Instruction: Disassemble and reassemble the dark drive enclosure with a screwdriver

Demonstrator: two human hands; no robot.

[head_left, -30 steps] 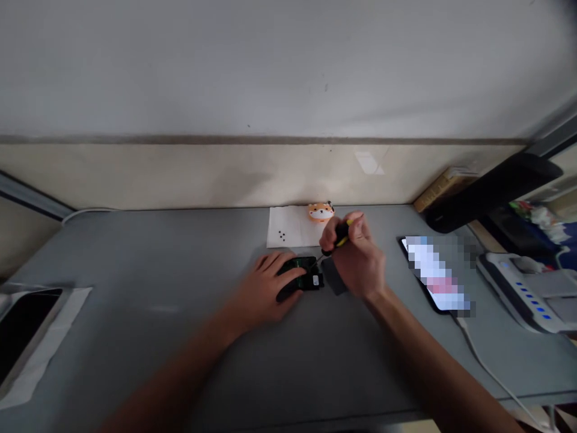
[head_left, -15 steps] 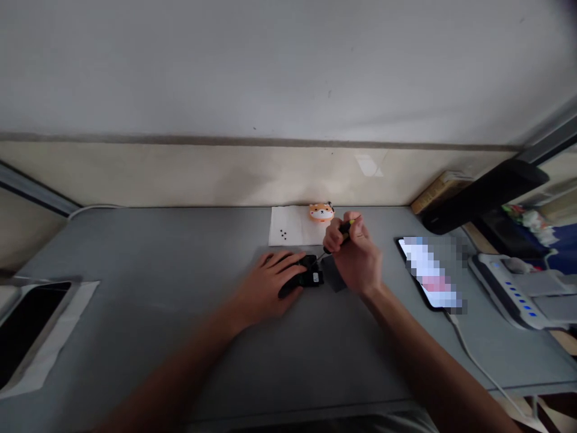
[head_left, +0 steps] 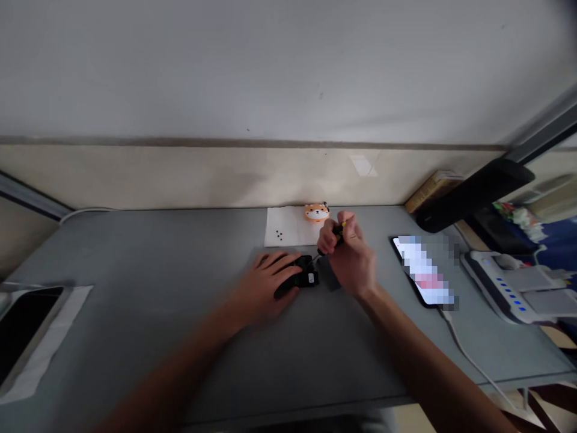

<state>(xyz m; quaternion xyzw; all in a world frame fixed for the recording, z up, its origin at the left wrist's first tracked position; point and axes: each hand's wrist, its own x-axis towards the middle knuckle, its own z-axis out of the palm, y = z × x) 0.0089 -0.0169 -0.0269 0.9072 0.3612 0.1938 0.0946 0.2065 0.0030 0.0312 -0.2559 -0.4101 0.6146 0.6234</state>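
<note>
Under the fingers of my left hand (head_left: 265,285), a small black device (head_left: 307,278) with a white label lies on the grey table; that hand holds it down, thumb at its near side, and covers its left part. My right hand (head_left: 349,252) is wrapped round the dark and yellow handle of a screwdriver (head_left: 321,248). The screwdriver's thin shaft slants down to the left, its tip at the device's upper right edge; whether it sits in a screw cannot be made out. A dark flat piece (head_left: 330,274) lies partly hidden below my right hand.
Several tiny dark screws (head_left: 279,234) lie on a white paper (head_left: 293,225), beside an orange animal-faced case (head_left: 317,211). To the right are a lit phone (head_left: 424,270) on a cable, a power strip (head_left: 500,288) and a black cylinder (head_left: 473,195). A dark-screened device (head_left: 27,328) rests at left.
The whole view has shifted slightly, so things appear a little further left. The screwdriver's handle sits slightly differently in my right hand. My left hand stays on the black device.
</note>
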